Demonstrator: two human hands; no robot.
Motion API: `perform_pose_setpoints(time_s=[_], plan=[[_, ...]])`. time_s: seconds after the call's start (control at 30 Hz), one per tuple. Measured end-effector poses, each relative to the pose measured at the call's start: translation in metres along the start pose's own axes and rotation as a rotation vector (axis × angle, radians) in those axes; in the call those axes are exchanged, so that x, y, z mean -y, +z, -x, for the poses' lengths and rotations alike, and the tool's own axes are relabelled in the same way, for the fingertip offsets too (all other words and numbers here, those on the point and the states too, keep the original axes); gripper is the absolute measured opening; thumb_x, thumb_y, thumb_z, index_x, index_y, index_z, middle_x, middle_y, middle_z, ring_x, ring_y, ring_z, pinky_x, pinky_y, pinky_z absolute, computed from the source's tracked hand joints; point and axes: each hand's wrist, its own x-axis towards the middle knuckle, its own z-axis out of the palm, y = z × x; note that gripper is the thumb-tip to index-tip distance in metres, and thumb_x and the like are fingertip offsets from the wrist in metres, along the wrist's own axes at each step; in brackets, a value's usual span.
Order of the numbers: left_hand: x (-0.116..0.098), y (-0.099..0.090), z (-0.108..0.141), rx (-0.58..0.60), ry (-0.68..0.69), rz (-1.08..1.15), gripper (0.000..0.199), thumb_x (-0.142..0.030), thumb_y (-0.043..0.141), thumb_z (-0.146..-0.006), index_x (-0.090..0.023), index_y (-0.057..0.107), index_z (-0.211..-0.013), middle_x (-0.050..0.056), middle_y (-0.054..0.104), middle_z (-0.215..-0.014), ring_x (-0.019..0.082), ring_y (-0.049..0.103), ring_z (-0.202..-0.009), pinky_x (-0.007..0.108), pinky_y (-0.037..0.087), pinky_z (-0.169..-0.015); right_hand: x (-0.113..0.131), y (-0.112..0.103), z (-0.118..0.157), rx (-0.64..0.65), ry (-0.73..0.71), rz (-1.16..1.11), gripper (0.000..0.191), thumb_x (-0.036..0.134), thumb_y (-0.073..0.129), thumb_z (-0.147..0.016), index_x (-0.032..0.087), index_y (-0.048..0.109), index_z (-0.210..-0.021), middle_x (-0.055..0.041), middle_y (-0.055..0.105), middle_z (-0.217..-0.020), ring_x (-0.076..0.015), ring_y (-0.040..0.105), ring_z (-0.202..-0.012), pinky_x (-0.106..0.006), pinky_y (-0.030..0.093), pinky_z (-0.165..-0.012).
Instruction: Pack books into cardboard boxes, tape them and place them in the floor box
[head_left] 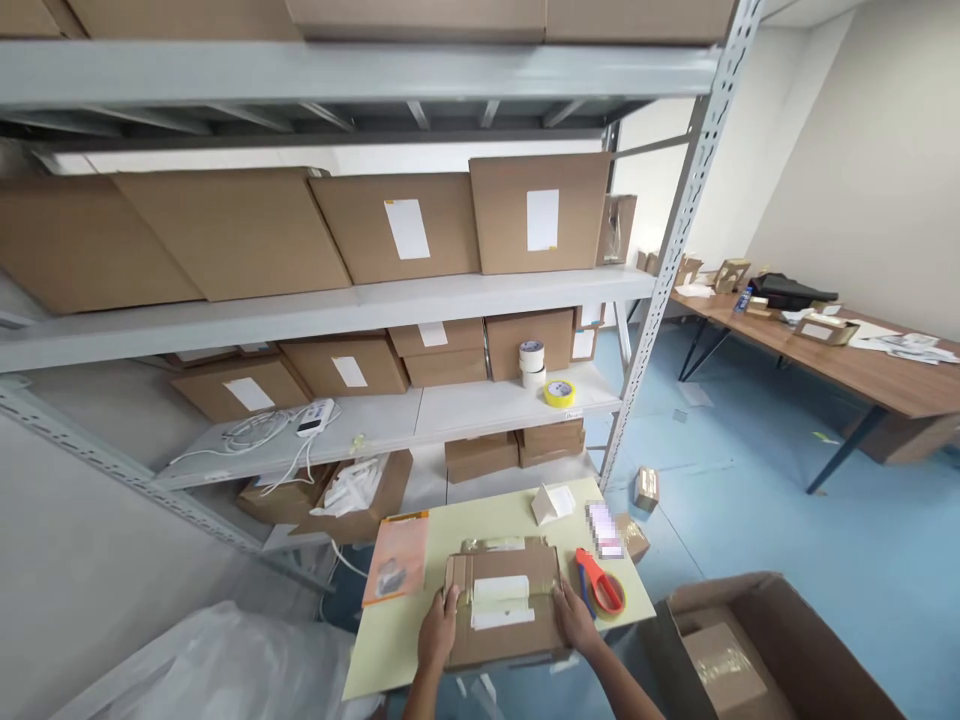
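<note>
A flat brown cardboard box with a white label and clear tape on it is held over the pale yellow tabletop. My left hand grips its left side, the thumb on the upper face. On the opposite side, my right hand holds the box's edge. Just right of the right hand lie a red tape dispenser, a tape roll and a blue item. Behind the box stands a small folded white card. An orange-and-clear packet rests at the tabletop's left.
Metal shelving with cardboard boxes rises ahead, bearing white and yellow tape rolls and cables. A large open carton stands at lower right. Plastic wrapping lies at lower left. A wooden table is farther right.
</note>
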Motion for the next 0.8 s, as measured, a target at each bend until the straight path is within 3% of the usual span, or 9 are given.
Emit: perform_pose_setpoints(time_s=[0.2, 0.33, 0.5, 0.67, 0.73, 0.8], plan=[[0.011, 0.003, -0.003, -0.023, 0.052, 0.159, 0.056, -0.056, 0.033, -0.093, -0.025, 0.073, -0.119, 0.013, 0.075, -0.136, 0.032, 0.065, -0.136, 0.040, 0.051, -0.115, -0.007, 0.002, -0.002, 0.011, 0.020, -0.061, 0.114, 0.103, 0.044, -0.070, 0.020, 0.071, -0.143, -0.0152, 0.064, -0.153, -0.0372, 0.042, -0.157, -0.042, 0.027, -0.131], [0.011, 0.004, -0.008, -0.021, 0.091, 0.230, 0.055, -0.067, 0.032, -0.086, -0.035, 0.073, -0.104, 0.012, 0.078, -0.129, 0.034, 0.065, -0.135, 0.044, 0.052, -0.115, -0.004, 0.003, -0.001, 0.010, 0.020, -0.067, 0.112, 0.100, 0.045, -0.071, 0.017, 0.071, -0.142, -0.0180, 0.063, -0.153, -0.0381, 0.041, -0.157, -0.045, 0.025, -0.132], [0.001, -0.001, -0.005, 0.013, 0.092, 0.265, 0.058, -0.069, 0.035, -0.084, -0.032, 0.075, -0.105, 0.014, 0.077, -0.133, 0.033, 0.062, -0.140, 0.044, 0.046, -0.121, 0.012, 0.003, 0.002, -0.006, 0.053, -0.080, 0.098, 0.100, 0.048, -0.065, 0.032, 0.078, -0.129, -0.0092, 0.068, -0.148, -0.0372, 0.041, -0.157, -0.043, 0.027, -0.132], [-0.008, -0.039, 0.005, 0.046, 0.052, 0.245, 0.060, -0.070, 0.038, -0.090, -0.029, 0.078, -0.105, 0.013, 0.079, -0.128, 0.033, 0.064, -0.138, 0.042, 0.050, -0.116, 0.052, -0.003, 0.008, 0.008, 0.099, -0.059, 0.088, 0.093, 0.053, -0.067, 0.028, 0.079, -0.121, -0.0111, 0.069, -0.145, -0.0410, 0.044, -0.154, -0.047, 0.030, -0.132], [-0.012, -0.063, 0.010, -0.027, 0.022, 0.247, 0.064, -0.071, 0.034, -0.094, -0.027, 0.077, -0.110, 0.012, 0.079, -0.127, 0.035, 0.065, -0.136, 0.045, 0.055, -0.111, 0.076, -0.009, 0.013, -0.008, 0.074, -0.065, 0.075, 0.086, 0.052, -0.077, 0.030, 0.077, -0.119, -0.0094, 0.071, -0.143, -0.0391, 0.052, -0.149, -0.047, 0.038, -0.127], [-0.018, -0.087, 0.013, -0.121, 0.019, 0.271, 0.066, -0.073, 0.036, -0.096, -0.028, 0.073, -0.127, 0.010, 0.076, -0.136, 0.036, 0.062, -0.140, 0.046, 0.058, -0.107, 0.101, -0.015, 0.017, -0.021, 0.030, -0.101, 0.067, 0.082, 0.048, -0.086, 0.030, 0.077, -0.116, -0.0082, 0.074, -0.136, -0.0376, 0.058, -0.142, -0.047, 0.045, -0.122]])
